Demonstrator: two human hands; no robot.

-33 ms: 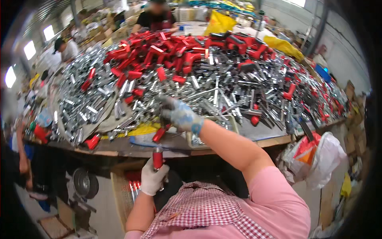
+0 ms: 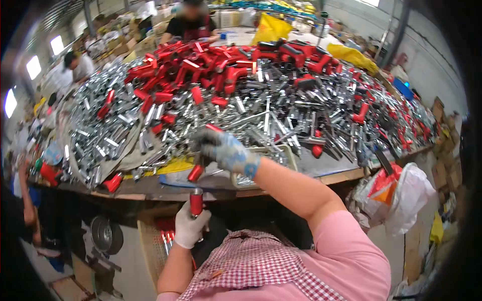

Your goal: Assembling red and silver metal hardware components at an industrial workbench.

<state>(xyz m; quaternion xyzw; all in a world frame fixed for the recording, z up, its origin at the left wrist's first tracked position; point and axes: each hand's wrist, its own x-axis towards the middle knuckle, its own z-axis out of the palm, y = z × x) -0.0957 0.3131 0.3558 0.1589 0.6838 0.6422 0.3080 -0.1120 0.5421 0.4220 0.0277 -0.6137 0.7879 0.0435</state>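
Beyond both hands, pile (image 2: 246, 118): loose metal parts nearer, red ones heaped behind; lay on table (image 2: 324, 168).
Crate (image 2: 146, 242): left of left forearm; held red-and-silver pieces.
Pale tray (image 2: 292, 156): around right wrist area, small metal bits inside.
Right hand (image 2: 228, 153): patterned glove, fingers bent at pile's near side; tips blurred, couldn't tell if gripping.
Left hand (image 2: 192, 228): white glove, closed round red-and-metal piece (image 2: 196, 201), metal end up; grip unchanged.
Lower red part (image 2: 196, 173): just below right fingers, contact unclear.
Upper red part (image 2: 214, 128): newly uncovered beyond right fingers; reach likely unfinished.
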